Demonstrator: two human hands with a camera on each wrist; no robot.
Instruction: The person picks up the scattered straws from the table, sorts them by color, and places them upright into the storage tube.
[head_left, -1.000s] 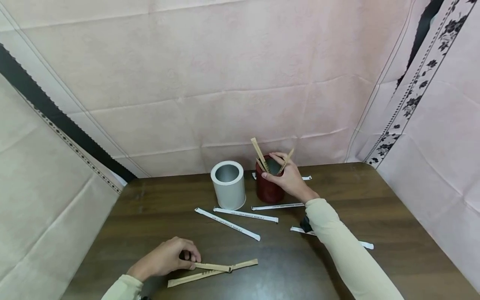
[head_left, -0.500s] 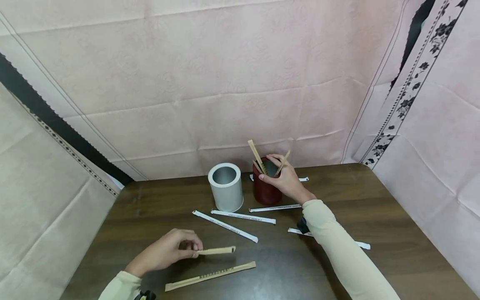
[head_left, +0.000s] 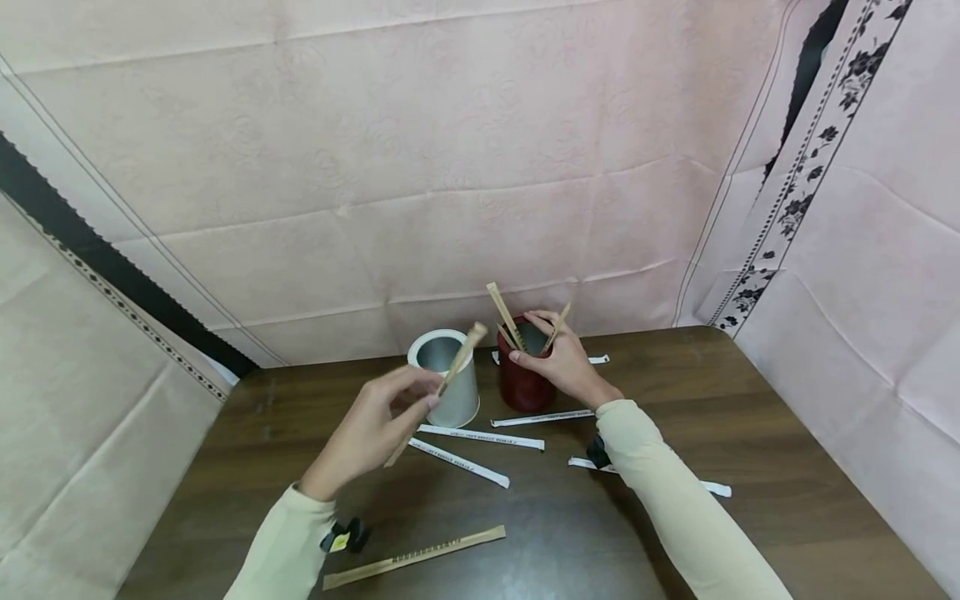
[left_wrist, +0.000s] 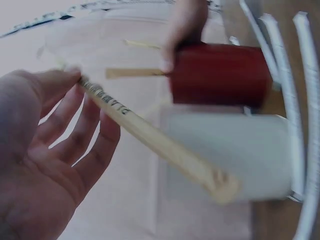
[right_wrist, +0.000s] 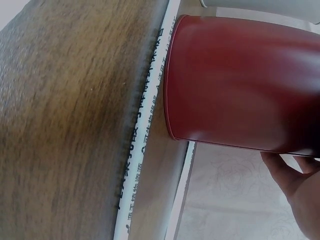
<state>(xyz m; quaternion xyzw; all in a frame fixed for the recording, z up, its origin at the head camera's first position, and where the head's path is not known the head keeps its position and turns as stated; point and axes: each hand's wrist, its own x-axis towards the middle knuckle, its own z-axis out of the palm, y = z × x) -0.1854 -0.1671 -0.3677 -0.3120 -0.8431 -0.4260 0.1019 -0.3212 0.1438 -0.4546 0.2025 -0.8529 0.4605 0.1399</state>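
My left hand [head_left: 375,425] pinches a slim brown paper-wrapped straw [head_left: 467,345] between thumb and fingers, tilted up in front of the light grey cup [head_left: 459,407]. Print runs along the straw's wrapper in the left wrist view. At the rim of the dark red cup [head_left: 525,387], my right hand [head_left: 567,365] grips with the thumb on the near side and fingers toward the back. Several brown straws [head_left: 504,310] lean out of that cup. Another brown paper-wrapped straw [head_left: 417,557] lies on the table near the front. The grey cup's floor is hidden.
Several white paper-wrapped straws lie around the cups on the brown wooden table [head_left: 600,533], among them one white straw [head_left: 483,437] before the grey cup and another white straw [right_wrist: 145,120] beside the red cup's base. Pale cloth [head_left: 420,167] hangs behind the table.
My left hand has lifted the brown straw off the table, up and forward toward the grey cup, tilting it upward. My right hand stays at the red cup.
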